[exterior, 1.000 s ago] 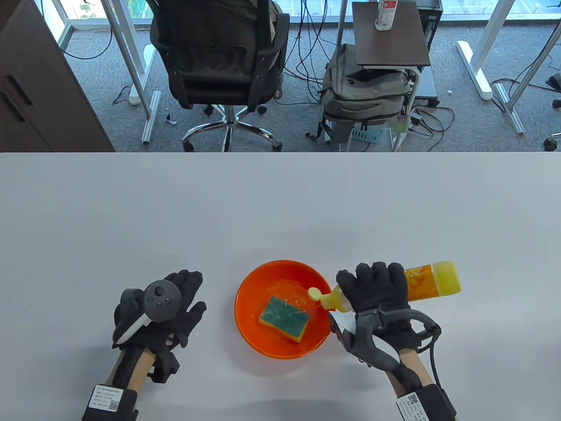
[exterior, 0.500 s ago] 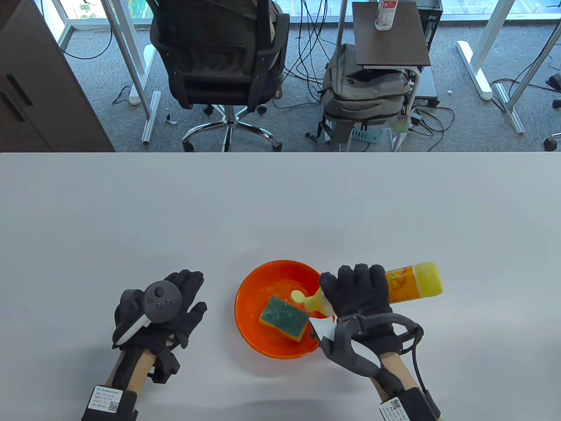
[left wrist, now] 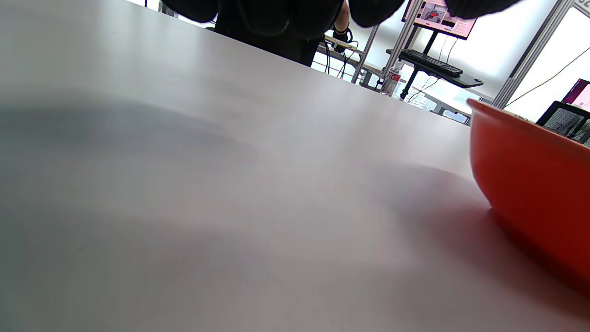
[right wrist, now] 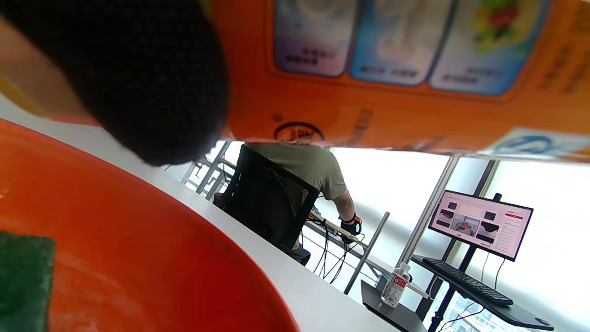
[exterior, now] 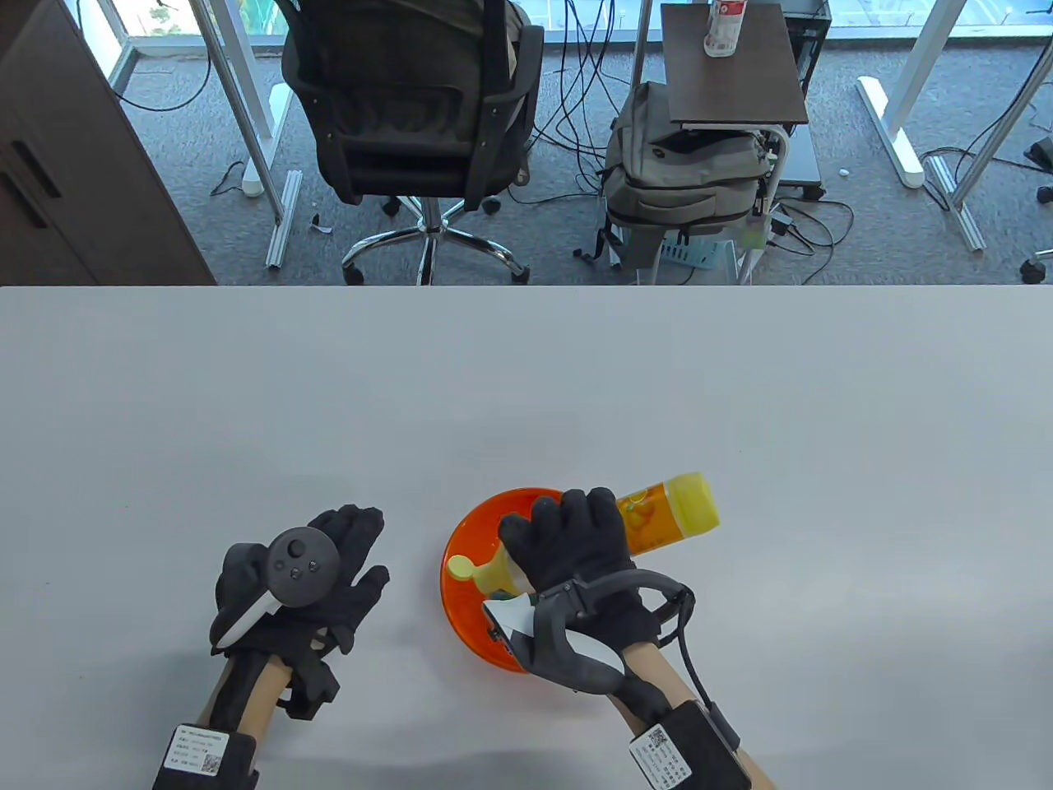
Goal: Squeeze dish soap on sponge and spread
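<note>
Right hand (exterior: 576, 547) and soap bottle (exterior: 658, 514) cover the orange bowl (exterior: 461, 601); bare table (exterior: 526, 387) beyond.

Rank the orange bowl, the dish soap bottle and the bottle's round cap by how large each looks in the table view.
1. orange bowl, widest, though the right hand covers much of it.
2. dish soap bottle, partly hidden under that hand.
3. cap, clearly smallest.

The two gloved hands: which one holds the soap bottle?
The right hand grips the yellow bottle over the orange bowl. The left hand rests flat on the table, holding nothing.
</note>
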Motion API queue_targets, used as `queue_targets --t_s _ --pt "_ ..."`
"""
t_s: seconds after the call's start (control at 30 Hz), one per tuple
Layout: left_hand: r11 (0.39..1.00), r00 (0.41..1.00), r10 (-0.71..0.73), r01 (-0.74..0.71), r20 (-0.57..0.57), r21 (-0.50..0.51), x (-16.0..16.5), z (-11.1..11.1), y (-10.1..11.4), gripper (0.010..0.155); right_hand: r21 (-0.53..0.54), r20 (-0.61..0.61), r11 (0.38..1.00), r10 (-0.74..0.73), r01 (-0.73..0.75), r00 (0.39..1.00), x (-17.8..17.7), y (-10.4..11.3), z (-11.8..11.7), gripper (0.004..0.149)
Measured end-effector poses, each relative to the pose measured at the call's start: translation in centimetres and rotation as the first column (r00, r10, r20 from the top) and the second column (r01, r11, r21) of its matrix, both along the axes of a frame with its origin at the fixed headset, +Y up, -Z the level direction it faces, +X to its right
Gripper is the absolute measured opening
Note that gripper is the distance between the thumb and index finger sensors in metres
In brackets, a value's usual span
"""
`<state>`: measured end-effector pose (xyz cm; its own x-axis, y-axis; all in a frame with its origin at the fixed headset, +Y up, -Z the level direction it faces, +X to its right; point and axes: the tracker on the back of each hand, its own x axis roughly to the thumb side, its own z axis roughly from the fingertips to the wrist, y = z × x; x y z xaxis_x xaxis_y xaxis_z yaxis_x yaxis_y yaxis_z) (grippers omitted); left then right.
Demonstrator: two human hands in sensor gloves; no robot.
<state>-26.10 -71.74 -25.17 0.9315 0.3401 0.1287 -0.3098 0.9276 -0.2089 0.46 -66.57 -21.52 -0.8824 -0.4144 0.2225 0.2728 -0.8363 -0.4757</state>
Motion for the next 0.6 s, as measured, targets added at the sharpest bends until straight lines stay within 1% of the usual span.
queue_targets --t_s 0.13,0.2,0.27,0.4,0.5,0.6 --pt "1.0 1.0 0.004 -0.004 -0.004 -0.004 -0.2 -0.1 -0.1 0.072 -0.015 -0.003 0.999 -0.034 0.033 0.999 0.2 0.1 -0.2 0.079" --pt "1.0 1.0 0.012 -0.012 -0.005 -0.003 -0.2 -0.1 -0.1 0.072 -0.044 0.004 0.996 -0.078 0.079 0.997 0.7 0.1 -0.3 0.079" --pt "1.0 1.0 0.026 -0.026 -0.003 -0.003 -0.1 -0.1 -0.1 0.072 -0.049 0.006 0.993 -0.106 0.106 0.994 1.3 -0.1 -0.4 0.079" --pt "0.998 0.998 0.055 -0.055 0.015 0.012 0.3 0.0 0.3 0.072 -0.067 0.019 0.99 -0.126 0.127 0.992 2.4 -0.1 -0.5 0.079" --pt "0.992 0.992 0.121 -0.122 0.039 0.037 0.9 0.2 1.1 0.072 -0.088 0.028 0.985 -0.146 0.148 0.989 3.3 0.1 -0.7 0.079" --pt "0.973 0.973 0.22 -0.224 0.073 0.056 1.7 0.2 2.3 0.072 -0.102 0.034 0.974 -0.199 0.201 0.979 4.2 0.2 -0.8 0.079"
